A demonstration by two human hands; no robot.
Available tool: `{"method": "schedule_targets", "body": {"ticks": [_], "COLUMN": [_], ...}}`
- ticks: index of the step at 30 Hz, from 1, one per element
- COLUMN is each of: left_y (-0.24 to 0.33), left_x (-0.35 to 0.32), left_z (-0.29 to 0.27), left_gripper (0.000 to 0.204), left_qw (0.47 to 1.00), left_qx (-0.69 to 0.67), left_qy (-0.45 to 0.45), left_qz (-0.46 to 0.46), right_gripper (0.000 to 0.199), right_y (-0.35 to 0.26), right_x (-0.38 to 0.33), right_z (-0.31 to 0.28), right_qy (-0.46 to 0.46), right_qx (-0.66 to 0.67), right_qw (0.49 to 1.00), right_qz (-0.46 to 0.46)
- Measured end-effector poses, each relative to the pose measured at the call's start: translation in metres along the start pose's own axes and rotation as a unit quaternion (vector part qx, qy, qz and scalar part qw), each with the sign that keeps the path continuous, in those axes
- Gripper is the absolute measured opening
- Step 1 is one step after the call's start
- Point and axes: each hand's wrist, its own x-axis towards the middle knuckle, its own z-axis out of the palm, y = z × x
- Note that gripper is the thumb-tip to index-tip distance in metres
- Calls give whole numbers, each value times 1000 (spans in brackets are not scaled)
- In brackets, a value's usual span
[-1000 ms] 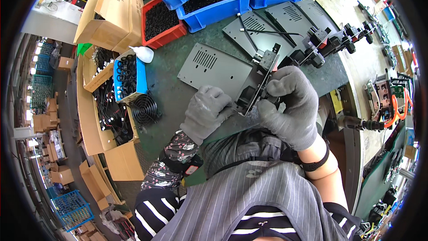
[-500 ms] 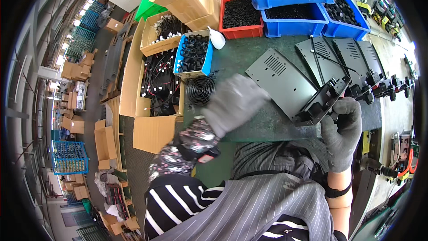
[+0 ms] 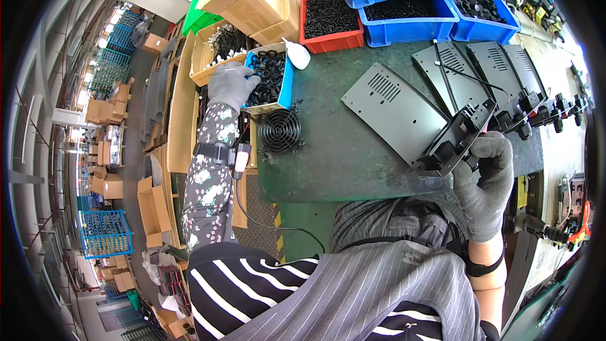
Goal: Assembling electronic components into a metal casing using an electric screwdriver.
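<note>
My left hand [image 3: 232,84], in a grey glove, is over the left rim of a small blue-sided box [image 3: 285,91] of black ring-shaped plastic parts [image 3: 267,76]. Thumb and fingers look apart; the fingertips are partly hidden, and I see nothing held. My right hand [image 3: 485,183], also gloved, has its fingers curled at the near right end of a dark grey slotted metal panel [image 3: 394,117]. Black parts are fitted at that bent end [image 3: 451,142], by my fingers. The panel lies slanted on the green table [image 3: 315,170].
More slotted panels [image 3: 489,66] with black fittings overlap at the right, a cable across them. A round black fan grille [image 3: 279,131] lies near the small box. Beyond stand a red bin [image 3: 334,41], blue bins [image 3: 410,30], a white bottle [image 3: 297,54] and cardboard boxes [image 3: 265,9].
My left hand has swung left and away from me, from beside the panel to the small box of ring parts. My right hand has stayed at the panel's end.
</note>
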Motion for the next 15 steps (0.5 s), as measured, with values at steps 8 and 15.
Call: {"method": "schedule_targets", "body": {"ticks": [8, 15], "left_y": [6, 4], "left_x": [8, -15], "left_z": [11, -5], "left_gripper": [31, 28], "left_qw": [996, 846], "left_qx": [50, -519], "left_qy": [-16, 37], "left_qz": [-68, -116], "right_gripper": [33, 36], "right_y": [-7, -3], "right_x": [-2, -4], "right_z": [-1, -4], "right_qy": [-7, -17], "right_qx": [21, 34], "right_qw": [998, 998], "right_qz": [54, 49]}}
